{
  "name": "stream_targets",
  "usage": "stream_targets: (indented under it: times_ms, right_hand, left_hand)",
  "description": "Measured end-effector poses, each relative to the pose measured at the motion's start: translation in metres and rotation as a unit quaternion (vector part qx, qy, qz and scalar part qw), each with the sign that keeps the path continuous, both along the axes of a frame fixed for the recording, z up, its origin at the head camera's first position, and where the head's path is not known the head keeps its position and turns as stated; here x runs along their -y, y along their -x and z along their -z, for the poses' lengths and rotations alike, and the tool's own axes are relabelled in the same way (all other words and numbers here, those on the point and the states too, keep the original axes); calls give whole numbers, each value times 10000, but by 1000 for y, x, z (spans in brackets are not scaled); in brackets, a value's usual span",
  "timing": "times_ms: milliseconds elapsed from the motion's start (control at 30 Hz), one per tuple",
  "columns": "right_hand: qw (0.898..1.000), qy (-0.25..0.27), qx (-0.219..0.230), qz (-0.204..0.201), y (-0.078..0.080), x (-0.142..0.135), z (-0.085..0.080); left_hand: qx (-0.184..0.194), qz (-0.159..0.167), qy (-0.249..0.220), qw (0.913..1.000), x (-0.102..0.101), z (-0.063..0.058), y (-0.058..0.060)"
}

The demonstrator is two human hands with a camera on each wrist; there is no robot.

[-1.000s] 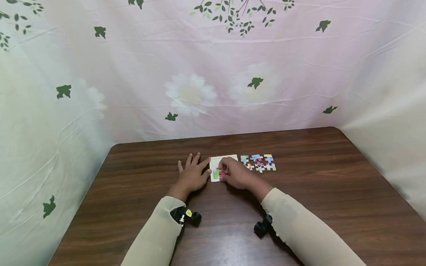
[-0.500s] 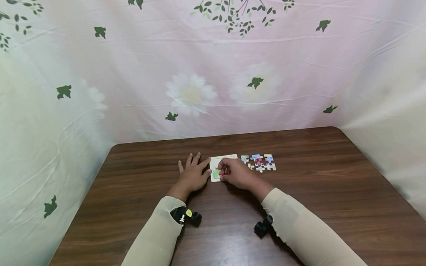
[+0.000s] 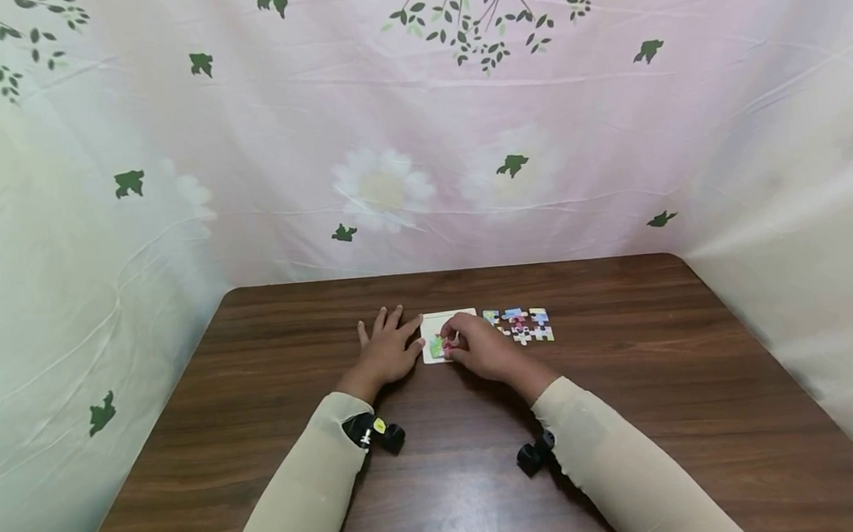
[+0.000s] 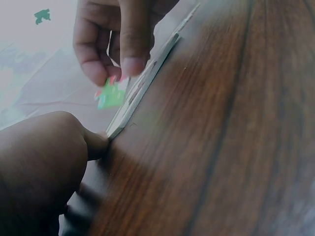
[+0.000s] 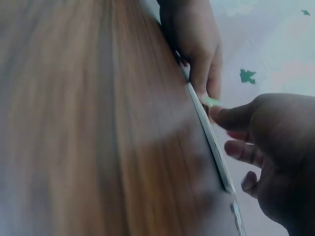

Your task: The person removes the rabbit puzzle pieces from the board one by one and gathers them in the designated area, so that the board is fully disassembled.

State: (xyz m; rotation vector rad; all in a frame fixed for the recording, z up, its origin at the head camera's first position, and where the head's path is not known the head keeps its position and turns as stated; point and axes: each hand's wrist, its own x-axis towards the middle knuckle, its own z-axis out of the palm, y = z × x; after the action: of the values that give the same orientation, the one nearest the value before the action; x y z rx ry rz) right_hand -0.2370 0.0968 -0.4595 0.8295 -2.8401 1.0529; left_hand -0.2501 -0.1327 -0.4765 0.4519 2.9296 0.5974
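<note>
Near the far side of the table, a white puzzle tray (image 3: 464,314) lies flat. My left hand (image 3: 388,356) rests with fingers spread at the tray's left edge, thumb and index finger touching it. My right hand (image 3: 482,347) is over the tray and pinches a green and pink puzzle piece (image 3: 437,347) between thumb and fingers, above the tray's lower left part. In the left wrist view, the green piece (image 4: 112,95) stands tilted up under the right fingertips. The fingers hide part of the pink area.
Several loose puzzle pieces (image 3: 541,334), blue, pink and white, lie in two rows right of the tray, partly behind my right hand. The brown wooden table (image 3: 634,417) extends all around. A printed cloth (image 3: 439,240) hangs behind the table's far edge.
The green and pink piece has shifted slightly right and tilted with my right hand, whose forearm has also moved a little right. My left hand has stayed in place.
</note>
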Motion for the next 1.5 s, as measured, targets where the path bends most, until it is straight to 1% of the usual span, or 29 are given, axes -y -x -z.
stream_targets:
  times_ms: [67,133,233,467,667,833,1067,1300,1500]
  right_hand:
    - [9998,101,-184,-7,0,-7,1]
    - [9994,212,-273,5,0,-15,3]
    - [9992,290,-273,20,-1,-26,5]
    - [9993,235,-279,116,-6,-50,10]
    - [9988,308,-303,218,-14,-69,9]
    - [9981,395,-409,250,-18,-80,11]
    - [9977,512,-211,381,-19,-92,14]
    - [9972,422,-183,591,-19,-98,15]
    - [9968,383,2,706,-19,-101,15]
  left_hand:
    - [6,-14,4,10000,0,1,1]
    - [21,-10,4,10000,0,1,1]
    - [70,23,-62,10000,-1,0,2]
    - [18,108,-30,9999,-2,1,1]
    - [26,74,-10,10000,-2,1,2]
    - [42,73,-17,10000,-1,1,1]
    - [50,62,-52,10000,1,1,0]
    - [32,23,-88,10000,1,-1,-1]
    - [37,0,-59,10000,0,1,0]
